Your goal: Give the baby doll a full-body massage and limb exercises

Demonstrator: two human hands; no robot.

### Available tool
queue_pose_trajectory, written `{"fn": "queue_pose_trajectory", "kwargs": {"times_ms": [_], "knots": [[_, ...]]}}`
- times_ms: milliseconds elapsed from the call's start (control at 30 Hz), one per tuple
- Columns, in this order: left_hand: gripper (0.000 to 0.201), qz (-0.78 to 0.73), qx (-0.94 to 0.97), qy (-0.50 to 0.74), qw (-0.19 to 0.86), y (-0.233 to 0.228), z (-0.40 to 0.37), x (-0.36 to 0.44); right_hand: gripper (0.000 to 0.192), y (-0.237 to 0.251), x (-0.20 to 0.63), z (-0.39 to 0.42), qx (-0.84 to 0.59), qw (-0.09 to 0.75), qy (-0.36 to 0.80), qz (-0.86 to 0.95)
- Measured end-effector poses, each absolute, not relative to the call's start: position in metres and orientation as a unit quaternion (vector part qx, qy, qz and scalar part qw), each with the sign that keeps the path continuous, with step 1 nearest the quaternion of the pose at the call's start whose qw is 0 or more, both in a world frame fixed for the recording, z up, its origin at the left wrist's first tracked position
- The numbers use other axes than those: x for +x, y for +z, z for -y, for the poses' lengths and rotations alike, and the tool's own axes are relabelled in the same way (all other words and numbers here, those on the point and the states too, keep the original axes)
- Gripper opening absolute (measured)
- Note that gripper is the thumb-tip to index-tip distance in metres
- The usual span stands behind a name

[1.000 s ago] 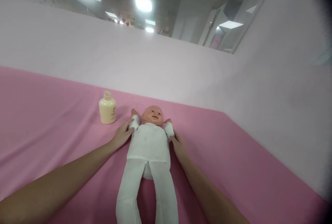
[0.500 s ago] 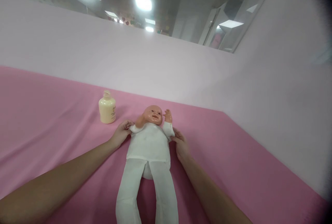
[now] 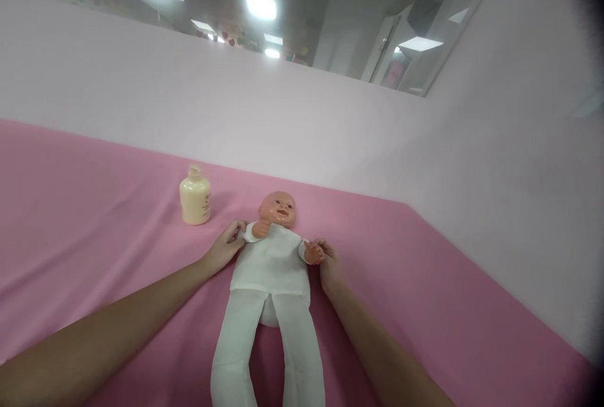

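Note:
A baby doll (image 3: 271, 262) with a white cloth body lies on its back on the pink sheet, its legs toward me. At its arm on the left side of the view, my left hand (image 3: 227, 245) is closed around the white upper part, fingers partly hidden. My right hand (image 3: 330, 262) grips the doll's other arm, close behind the doll's small plastic hand (image 3: 314, 253), which covers some of my fingertips. Both doll hands rest low, one at the chest and one beside the body.
A cream pump bottle (image 3: 195, 199) stands upright on the pink sheet (image 3: 117, 206), left of the doll's head. Behind rises a pale wall (image 3: 264, 124) with a mirror or window (image 3: 302, 11) showing bright lights. Another wall (image 3: 509, 161) slopes along the right.
Both doll arms have come down from beside the head toward the chest and side. My hands have stayed at the doll's arms and shifted only slightly.

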State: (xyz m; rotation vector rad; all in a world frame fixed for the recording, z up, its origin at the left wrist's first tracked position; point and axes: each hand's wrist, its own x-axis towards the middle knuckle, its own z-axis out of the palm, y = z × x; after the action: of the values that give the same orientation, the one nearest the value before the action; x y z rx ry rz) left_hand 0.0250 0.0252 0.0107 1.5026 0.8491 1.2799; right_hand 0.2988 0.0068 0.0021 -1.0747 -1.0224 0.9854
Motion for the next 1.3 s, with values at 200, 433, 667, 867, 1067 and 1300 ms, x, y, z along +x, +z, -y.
{"fn": "queue_pose_trajectory", "kwargs": {"times_ms": [200, 433, 667, 867, 1067, 1300], "knots": [[0.022, -0.418, 0.610, 0.524, 0.422, 0.002, -0.032, 0.024, 0.017, 0.015, 0.293, 0.001, -0.472, 0.625, 0.448, 0.430], [0.031, -0.474, 0.615, 0.531, 0.340, 0.002, -0.035, 0.021, 0.018, 0.016, 0.293, 0.002, -0.509, 0.635, 0.386, 0.435], [0.037, -0.483, 0.673, 0.496, 0.261, -0.005, -0.037, 0.020, 0.028, 0.012, 0.298, 0.000, -0.527, 0.606, 0.380, 0.459], [0.042, -0.540, 0.690, 0.440, 0.195, -0.014, -0.040, 0.018, 0.028, 0.011, 0.302, -0.001, -0.566, 0.560, 0.342, 0.499], [0.045, -0.547, 0.713, 0.399, 0.184, -0.013, -0.043, 0.017, 0.025, 0.005, 0.305, -0.003, -0.595, 0.520, 0.277, 0.546], [0.044, -0.543, 0.712, 0.393, 0.206, -0.004, -0.040, 0.017, 0.027, 0.005, 0.304, -0.002, -0.619, 0.480, 0.227, 0.579]]}}
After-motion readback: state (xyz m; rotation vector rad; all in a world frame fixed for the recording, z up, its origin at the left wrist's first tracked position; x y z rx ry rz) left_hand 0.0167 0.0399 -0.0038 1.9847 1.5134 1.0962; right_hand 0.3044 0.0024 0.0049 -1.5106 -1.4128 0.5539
